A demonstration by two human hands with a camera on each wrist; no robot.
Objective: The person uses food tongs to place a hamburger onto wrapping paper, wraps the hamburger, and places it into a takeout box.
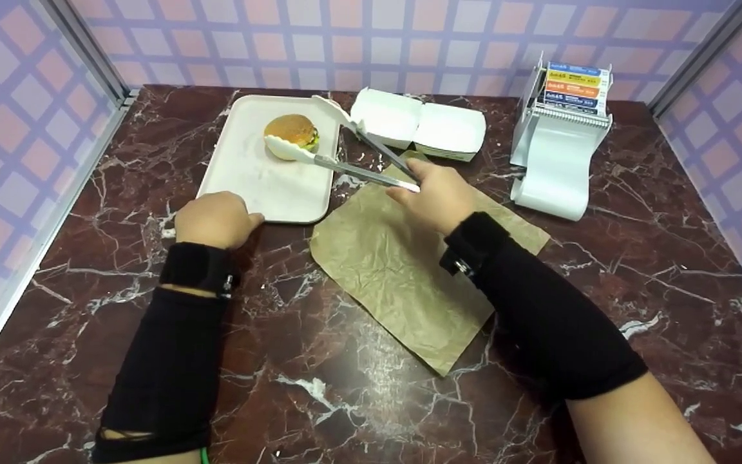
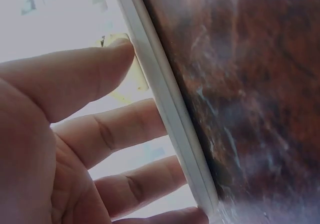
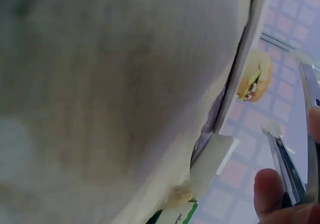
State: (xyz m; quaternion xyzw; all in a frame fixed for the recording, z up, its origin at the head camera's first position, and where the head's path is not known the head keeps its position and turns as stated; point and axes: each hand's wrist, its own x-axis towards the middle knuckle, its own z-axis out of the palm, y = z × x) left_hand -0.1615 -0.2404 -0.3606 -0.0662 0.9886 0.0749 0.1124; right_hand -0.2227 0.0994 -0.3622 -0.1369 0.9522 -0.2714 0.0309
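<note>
Left hand (image 1: 213,219): fingers grip the tray (image 1: 248,190).
Right hand (image 1: 442,194): fingers hold tongs (image 1: 371,174), tips (image 1: 286,148) spread.
Burger (image 1: 288,127): on the tray, near the tips; a hard, off-center squeeze could spill its filling (image 1: 313,140).

Food counter (image 1: 345,425) (burger (image 1: 288,129), tongs (image 1: 364,173)).

Burger (image 1: 288,125) on tray (image 1: 239,177), box (image 1: 451,125) behind paper (image 1: 400,270)

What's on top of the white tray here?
One burger rests on the tray. The tongs, in the right hand, reach over it, hiding part of the burger's near side; the left hand covers the near-left corner.
</note>
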